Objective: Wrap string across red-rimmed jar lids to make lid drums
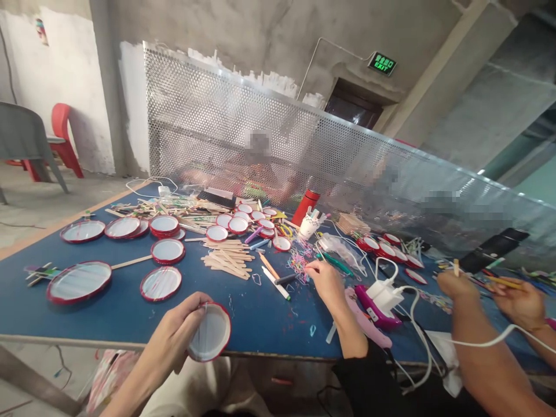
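My left hand (182, 327) grips a round jar lid (215, 330) with a white inside and red rim, held tilted over the table's front edge. Thumb and fingers pinch its left side. At a heap of small colourful rubber bands (299, 260), my right hand (324, 281) is closed in a pinch at the heap's right edge. Whatever lies between those fingertips is too small to make out. Left of the heap are a dark marker (285, 279), a white pen (275, 284) and a stack of wooden craft sticks (228, 258).
More red-rimmed lids (160, 284) lie on the blue table (130, 321). A paper cup (308, 226) and red bottle (306, 207) stand behind. Right are a pink glue gun (365, 321), a purple power strip (377, 313) with cables, and another person's hands (519, 301). A perforated metal screen (208, 116) stands behind.
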A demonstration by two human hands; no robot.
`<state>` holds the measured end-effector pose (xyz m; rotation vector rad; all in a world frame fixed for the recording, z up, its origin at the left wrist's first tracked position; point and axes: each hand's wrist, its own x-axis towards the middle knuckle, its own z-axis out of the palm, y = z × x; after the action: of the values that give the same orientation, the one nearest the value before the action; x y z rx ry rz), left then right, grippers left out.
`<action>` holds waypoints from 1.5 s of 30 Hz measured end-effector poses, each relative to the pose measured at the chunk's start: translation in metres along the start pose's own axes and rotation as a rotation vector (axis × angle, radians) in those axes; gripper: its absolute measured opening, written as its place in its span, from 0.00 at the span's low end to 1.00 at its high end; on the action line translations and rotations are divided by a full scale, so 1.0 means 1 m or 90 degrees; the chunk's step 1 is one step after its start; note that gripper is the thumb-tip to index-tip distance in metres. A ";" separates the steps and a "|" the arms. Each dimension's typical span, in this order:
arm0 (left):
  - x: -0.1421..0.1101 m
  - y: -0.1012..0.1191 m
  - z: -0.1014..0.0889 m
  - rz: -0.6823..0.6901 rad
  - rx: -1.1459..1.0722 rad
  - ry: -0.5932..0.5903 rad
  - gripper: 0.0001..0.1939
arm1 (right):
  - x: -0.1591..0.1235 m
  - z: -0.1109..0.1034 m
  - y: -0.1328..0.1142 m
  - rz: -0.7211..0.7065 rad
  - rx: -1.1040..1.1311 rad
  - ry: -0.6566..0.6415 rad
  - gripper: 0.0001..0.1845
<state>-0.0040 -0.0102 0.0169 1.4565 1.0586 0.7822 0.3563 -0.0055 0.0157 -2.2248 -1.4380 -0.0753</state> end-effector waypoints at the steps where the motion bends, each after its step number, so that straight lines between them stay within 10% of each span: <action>1: 0.001 -0.001 0.001 -0.006 0.002 0.013 0.13 | -0.002 0.001 -0.003 -0.006 0.030 -0.014 0.13; 17: -0.005 0.000 0.011 0.001 -0.042 0.096 0.20 | -0.083 0.012 -0.101 -0.092 0.367 -0.064 0.14; 25: -0.004 -0.005 0.014 0.011 0.035 0.060 0.15 | -0.093 0.045 -0.123 -0.185 0.298 0.133 0.20; 32: -0.008 -0.003 0.006 0.093 0.115 0.038 0.09 | -0.116 0.050 -0.143 -0.174 0.445 -0.079 0.12; 45: -0.005 -0.007 0.005 0.149 0.124 -0.020 0.09 | -0.124 0.042 -0.147 -0.165 0.559 -0.198 0.11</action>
<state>-0.0029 -0.0173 0.0095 1.7764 0.9722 0.8345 0.1644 -0.0440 -0.0050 -1.3602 -1.5041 0.7055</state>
